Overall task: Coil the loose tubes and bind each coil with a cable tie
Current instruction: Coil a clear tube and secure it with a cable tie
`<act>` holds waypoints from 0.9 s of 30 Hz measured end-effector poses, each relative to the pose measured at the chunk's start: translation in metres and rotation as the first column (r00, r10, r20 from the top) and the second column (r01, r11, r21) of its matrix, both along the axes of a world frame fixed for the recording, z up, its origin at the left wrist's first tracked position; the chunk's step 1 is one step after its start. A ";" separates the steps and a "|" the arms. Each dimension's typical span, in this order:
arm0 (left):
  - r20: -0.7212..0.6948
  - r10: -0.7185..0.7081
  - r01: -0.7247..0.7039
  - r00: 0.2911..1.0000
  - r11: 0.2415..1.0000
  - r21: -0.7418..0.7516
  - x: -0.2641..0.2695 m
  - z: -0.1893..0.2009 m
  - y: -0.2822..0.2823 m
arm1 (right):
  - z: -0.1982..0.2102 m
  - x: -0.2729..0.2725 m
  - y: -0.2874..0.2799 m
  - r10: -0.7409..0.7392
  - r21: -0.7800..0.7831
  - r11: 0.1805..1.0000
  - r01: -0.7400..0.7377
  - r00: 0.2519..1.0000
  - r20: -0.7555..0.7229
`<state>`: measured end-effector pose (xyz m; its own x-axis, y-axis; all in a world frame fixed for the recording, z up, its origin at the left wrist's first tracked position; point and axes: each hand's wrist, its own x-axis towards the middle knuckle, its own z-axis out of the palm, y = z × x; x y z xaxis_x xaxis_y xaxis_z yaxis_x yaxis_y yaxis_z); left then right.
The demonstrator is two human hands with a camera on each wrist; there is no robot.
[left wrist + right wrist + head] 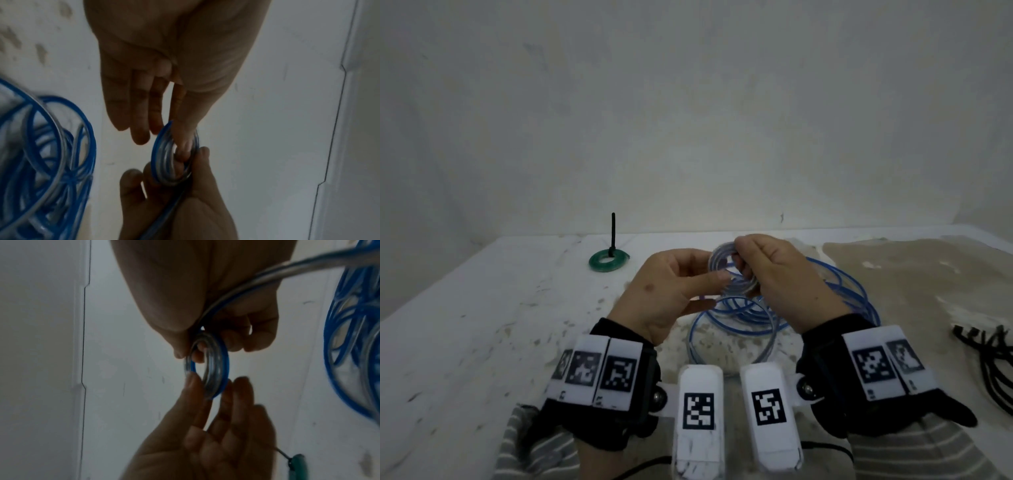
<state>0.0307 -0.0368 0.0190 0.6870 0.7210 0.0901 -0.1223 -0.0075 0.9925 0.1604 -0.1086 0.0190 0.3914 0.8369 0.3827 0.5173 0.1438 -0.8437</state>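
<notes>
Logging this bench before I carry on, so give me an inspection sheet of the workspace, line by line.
Surface: white table, stained and speckled, with a tan patch at the right.
Job's things: small blue-and-clear coil held up between both hands; loose blue tube in loops on the table below; green coil at the far left, already bound with a black tie that stands upright.
Clutter: nothing seen.
Grippers: right hand grips the small coil; left hand touches it with straight fingers.
Cables: black cable ties in a bunch at the right edge.
Surroundings: plain pale wall.
</notes>
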 end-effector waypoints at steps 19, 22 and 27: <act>-0.069 -0.041 0.034 0.997 0.995 -0.095 -0.003 -0.033 -0.016 | -0.042 -0.012 -0.007 0.028 0.078 0.997 0.004 0.915 -0.402; -0.147 -0.035 0.041 0.989 0.999 0.033 -0.006 -0.032 -0.016 | -0.044 -0.006 -0.010 0.032 0.025 0.999 -0.026 0.953 -0.301; -0.163 -0.016 0.025 0.987 0.998 0.053 -0.013 -0.027 -0.012 | -0.040 -0.006 -0.014 0.066 -0.078 0.995 -0.067 0.998 -0.008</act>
<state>0.0178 -0.0493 -0.0082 0.7104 0.7036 0.0150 0.0396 -0.0613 0.9973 0.1548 -0.1228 -0.0211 0.3359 0.8883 0.3132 0.5039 0.1114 -0.8565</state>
